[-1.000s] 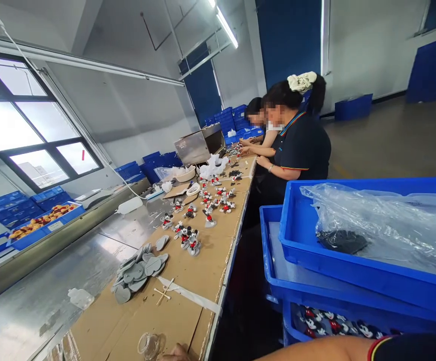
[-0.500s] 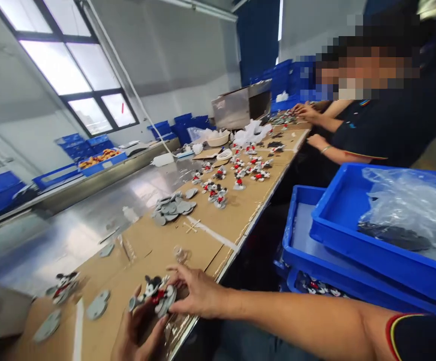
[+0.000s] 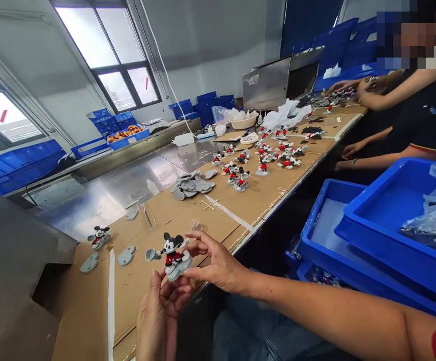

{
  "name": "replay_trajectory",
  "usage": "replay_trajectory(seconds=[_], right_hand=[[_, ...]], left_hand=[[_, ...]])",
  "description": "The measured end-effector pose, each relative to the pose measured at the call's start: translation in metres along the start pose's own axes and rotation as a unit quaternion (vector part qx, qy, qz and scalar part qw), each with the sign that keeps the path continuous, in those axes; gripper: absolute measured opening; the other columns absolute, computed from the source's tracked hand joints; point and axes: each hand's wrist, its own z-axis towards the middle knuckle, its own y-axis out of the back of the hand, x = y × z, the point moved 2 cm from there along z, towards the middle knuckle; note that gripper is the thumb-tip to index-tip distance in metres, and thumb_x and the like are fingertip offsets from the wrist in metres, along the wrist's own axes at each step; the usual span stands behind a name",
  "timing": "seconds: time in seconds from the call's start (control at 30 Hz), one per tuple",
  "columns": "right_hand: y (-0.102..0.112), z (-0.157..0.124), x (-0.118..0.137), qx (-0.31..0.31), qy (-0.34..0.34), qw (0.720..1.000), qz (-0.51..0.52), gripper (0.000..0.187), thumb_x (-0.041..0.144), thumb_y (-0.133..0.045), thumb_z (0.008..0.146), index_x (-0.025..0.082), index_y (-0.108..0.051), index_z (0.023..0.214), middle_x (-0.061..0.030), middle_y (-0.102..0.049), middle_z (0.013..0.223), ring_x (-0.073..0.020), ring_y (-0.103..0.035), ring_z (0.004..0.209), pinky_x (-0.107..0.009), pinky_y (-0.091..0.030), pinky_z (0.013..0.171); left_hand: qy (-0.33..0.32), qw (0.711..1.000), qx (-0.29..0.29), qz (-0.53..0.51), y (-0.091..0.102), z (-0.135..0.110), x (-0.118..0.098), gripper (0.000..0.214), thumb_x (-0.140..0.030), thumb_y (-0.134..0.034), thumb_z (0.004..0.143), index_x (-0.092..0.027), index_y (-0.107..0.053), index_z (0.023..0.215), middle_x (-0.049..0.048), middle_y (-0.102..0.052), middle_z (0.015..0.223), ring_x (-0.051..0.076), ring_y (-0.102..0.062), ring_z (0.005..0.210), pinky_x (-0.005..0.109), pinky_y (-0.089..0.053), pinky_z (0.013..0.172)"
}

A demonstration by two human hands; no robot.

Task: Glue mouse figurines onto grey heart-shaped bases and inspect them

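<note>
A Mickey Mouse figurine (image 3: 173,256) on a grey base is held up just above the cardboard at the table's near edge. It has black ears, red shorts and a grey cup-shaped part out to its left. From below, my left hand (image 3: 160,306) supports the base, thumb on the near side and fingers curled underneath. My right hand (image 3: 220,263) grips the figurine's right side between thumb and fingers. To the left lie two flat grey bases (image 3: 127,255), and another finished-looking figurine (image 3: 99,237) stands behind them.
A pile of grey bases (image 3: 191,184) and several figurines (image 3: 240,178) cover the cardboard farther off. A small clear cup (image 3: 196,225) sits beyond my right hand. Blue trays (image 3: 391,220) are stacked at the right. A co-worker's hands (image 3: 368,90) work at the far end.
The camera view has swung, shifting the table scene right and upward. The figurine, still in both hands, now appears more upright and faces me more clearly.
</note>
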Motion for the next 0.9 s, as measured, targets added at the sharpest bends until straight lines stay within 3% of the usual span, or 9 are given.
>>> replay_trajectory(seconds=[0.17, 0.27, 0.4, 0.53, 0.7, 0.8, 0.9], right_hand=[[-0.005, -0.006, 0.014, 0.006, 0.014, 0.997, -0.076, 0.071, 0.013, -0.08, 0.069, 0.019, -0.048, 0.132, -0.0044, -0.069, 0.111, -0.0172, -0.063, 0.104, -0.032, -0.047, 0.097], [-0.006, -0.007, 0.019, 0.014, 0.019, 0.995, -0.101, 0.072, 0.011, -0.08, 0.068, 0.018, -0.049, 0.133, -0.0049, -0.069, 0.112, -0.0173, -0.063, 0.106, -0.031, -0.046, 0.097], [-0.007, -0.009, 0.024, 0.022, 0.033, 0.992, -0.118, 0.071, 0.011, -0.08, 0.069, 0.015, -0.049, 0.134, -0.0065, -0.069, 0.112, -0.018, -0.064, 0.108, -0.031, -0.046, 0.098], [-0.006, -0.01, 0.028, 0.014, 0.05, 0.991, -0.123, 0.068, 0.014, -0.08, 0.069, 0.014, -0.052, 0.131, -0.0076, -0.07, 0.111, -0.0182, -0.066, 0.106, -0.03, -0.048, 0.097], [-0.004, -0.013, 0.033, 0.012, 0.051, 0.992, -0.117, 0.069, 0.011, -0.079, 0.069, 0.016, -0.053, 0.133, -0.0072, -0.068, 0.114, -0.0178, -0.064, 0.106, -0.029, -0.049, 0.095], [-0.002, -0.014, 0.033, 0.009, 0.008, 0.998, -0.067, 0.062, 0.018, -0.076, 0.075, 0.019, -0.055, 0.133, -0.0061, -0.065, 0.115, -0.0165, -0.063, 0.103, -0.03, -0.049, 0.092], [0.002, -0.013, 0.03, -0.017, -0.104, 0.991, 0.079, 0.046, 0.034, -0.071, 0.083, 0.015, -0.061, 0.124, -0.0043, -0.068, 0.094, -0.014, -0.064, 0.085, -0.029, -0.049, 0.082]], left_hand=[[0.022, 0.999, 0.005, -0.042, -0.012, -0.005, -0.001, 0.023, -0.031, -0.07, 0.08, -0.012, -0.069, 0.093, 0.004, -0.06, 0.06, 0.012, -0.055, 0.052, 0.027, -0.058, 0.06], [0.024, 0.998, -0.019, -0.061, -0.011, -0.004, -0.001, 0.012, -0.023, -0.067, 0.076, -0.013, -0.068, 0.083, 0.0032, -0.06, 0.059, 0.012, -0.054, 0.051, 0.026, -0.057, 0.056], [0.01, 0.997, -0.026, -0.068, -0.012, -0.005, -0.002, 0.024, -0.023, -0.08, 0.062, -0.012, -0.065, 0.077, 0.0057, -0.068, 0.077, 0.01, -0.053, 0.052, 0.024, -0.057, 0.055], [-0.021, 0.997, -0.035, -0.06, -0.019, -0.01, -0.008, 0.039, -0.023, -0.09, 0.048, -0.011, -0.068, 0.077, 0.0005, -0.061, 0.063, 0.007, -0.05, 0.05, 0.019, -0.054, 0.053], [-0.044, 0.998, -0.038, -0.038, -0.029, -0.013, -0.011, 0.043, -0.027, -0.093, 0.047, -0.01, -0.068, 0.078, -0.0027, -0.055, 0.058, 0.005, -0.046, 0.046, 0.014, -0.048, 0.047], [-0.075, 0.996, -0.047, -0.02, -0.029, -0.011, -0.01, 0.047, -0.032, -0.094, 0.047, -0.012, -0.067, 0.08, 0.0016, -0.064, 0.075, 0.008, -0.055, 0.056, 0.015, -0.051, 0.051], [-0.112, 0.992, -0.066, 0.003, -0.025, -0.013, -0.008, 0.053, -0.039, -0.094, 0.047, -0.012, -0.066, 0.082, 0.0049, -0.067, 0.082, 0.009, -0.055, 0.054, 0.018, -0.051, 0.049]])
